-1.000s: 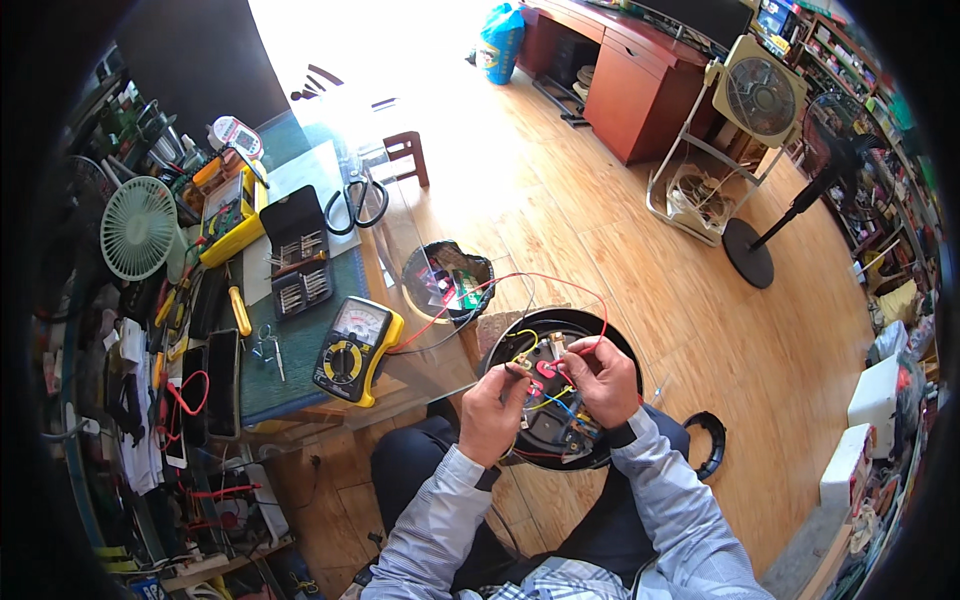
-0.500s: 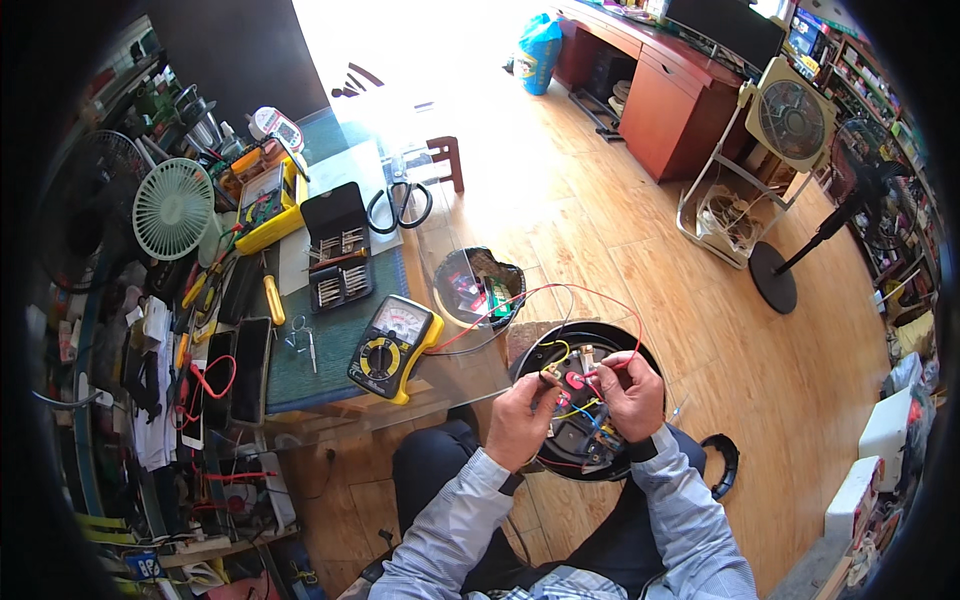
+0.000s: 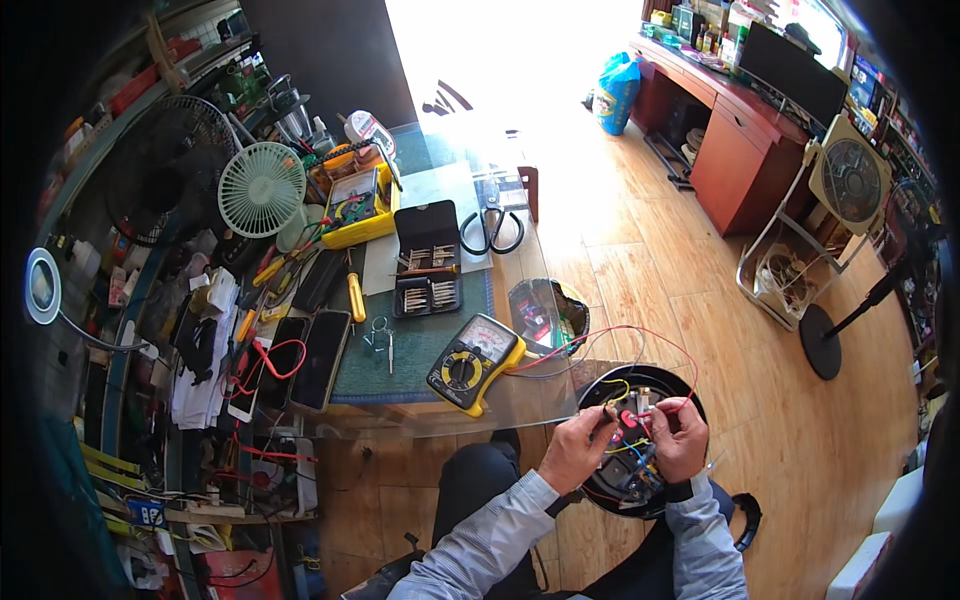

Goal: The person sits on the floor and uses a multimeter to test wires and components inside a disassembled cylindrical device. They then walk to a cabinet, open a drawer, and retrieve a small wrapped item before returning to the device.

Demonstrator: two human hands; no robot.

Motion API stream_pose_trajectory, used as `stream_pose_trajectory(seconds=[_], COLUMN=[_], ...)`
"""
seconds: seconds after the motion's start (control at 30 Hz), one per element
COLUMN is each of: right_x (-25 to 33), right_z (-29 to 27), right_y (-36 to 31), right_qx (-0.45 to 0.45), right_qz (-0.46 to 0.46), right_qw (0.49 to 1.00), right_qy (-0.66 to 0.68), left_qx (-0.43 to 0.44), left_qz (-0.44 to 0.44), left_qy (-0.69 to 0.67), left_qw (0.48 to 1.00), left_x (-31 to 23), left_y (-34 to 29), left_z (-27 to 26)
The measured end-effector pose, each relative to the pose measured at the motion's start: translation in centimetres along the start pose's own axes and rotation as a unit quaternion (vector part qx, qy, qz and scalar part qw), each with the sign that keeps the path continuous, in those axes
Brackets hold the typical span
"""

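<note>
A round black appliance housing [image 3: 697,392], open on top with coloured wires and metal parts inside, sits in front of my knees. Over its left side, my left hand [image 3: 580,447] pinches what looks like a dark test probe [image 3: 608,411]. My right hand [image 3: 680,440] grips the red test probe [image 3: 648,413] above the wired parts. Where the probe tips touch is too small to tell. A red lead [image 3: 640,328] and a dark one arc from the yellow analog multimeter [image 3: 470,366], lying on the table's near right corner.
On the glass-topped table [image 3: 400,350] lie a bit case [image 3: 428,260], scissors [image 3: 491,232], a yellow-handled screwdriver [image 3: 356,297] and phones [image 3: 322,360]. A small green fan [image 3: 262,188] stands behind. A waste bin [image 3: 560,315] is beyond the housing; a black curved handle [image 3: 747,520] lies right.
The view has swung left, so everything sits farther right and lower in the picture. Both hands stay over the housing with their grips much the same.
</note>
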State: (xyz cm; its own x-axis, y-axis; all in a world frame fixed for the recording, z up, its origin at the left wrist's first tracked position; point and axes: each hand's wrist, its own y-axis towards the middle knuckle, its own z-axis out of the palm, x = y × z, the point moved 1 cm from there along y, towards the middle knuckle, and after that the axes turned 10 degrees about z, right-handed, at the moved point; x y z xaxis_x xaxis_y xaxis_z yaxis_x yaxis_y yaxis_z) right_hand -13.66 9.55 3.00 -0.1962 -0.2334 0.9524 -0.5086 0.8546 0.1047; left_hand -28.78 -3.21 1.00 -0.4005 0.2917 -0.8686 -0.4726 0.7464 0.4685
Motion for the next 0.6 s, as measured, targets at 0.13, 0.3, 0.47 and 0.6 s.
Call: stream_pose_trajectory(seconds=[0.13, 0.3, 0.47, 0.6], right_x=[0.0, 0.1, -0.5, -0.6], right_z=[0.0, 0.2, -0.2, -0.8], right_y=[0.0, 0.2, 0.5, 0.4], right_qx=[0.001, -0.009, -0.023, 0.000], right_qz=[0.001, -0.005, -0.035, -0.036], right_qw=[1.000, 1.000, 0.999, 0.999], right_qy=[0.007, 0.018, -0.019, -0.022], left_qx=[0.005, -0.010, 0.004, -0.006], left_qz=[-0.005, 0.012, -0.055, -0.066], left_qy=[0.002, 0.009, 0.008, -0.042], left_qw=[1.000, 1.000, 0.998, 0.997], left_x=[0.0, -0.1, 0.2, 0.2], left_y=[0.0, 0.1, 0.0, -0.1], left_z=[0.1, 0.1, 0.4, 0.4])
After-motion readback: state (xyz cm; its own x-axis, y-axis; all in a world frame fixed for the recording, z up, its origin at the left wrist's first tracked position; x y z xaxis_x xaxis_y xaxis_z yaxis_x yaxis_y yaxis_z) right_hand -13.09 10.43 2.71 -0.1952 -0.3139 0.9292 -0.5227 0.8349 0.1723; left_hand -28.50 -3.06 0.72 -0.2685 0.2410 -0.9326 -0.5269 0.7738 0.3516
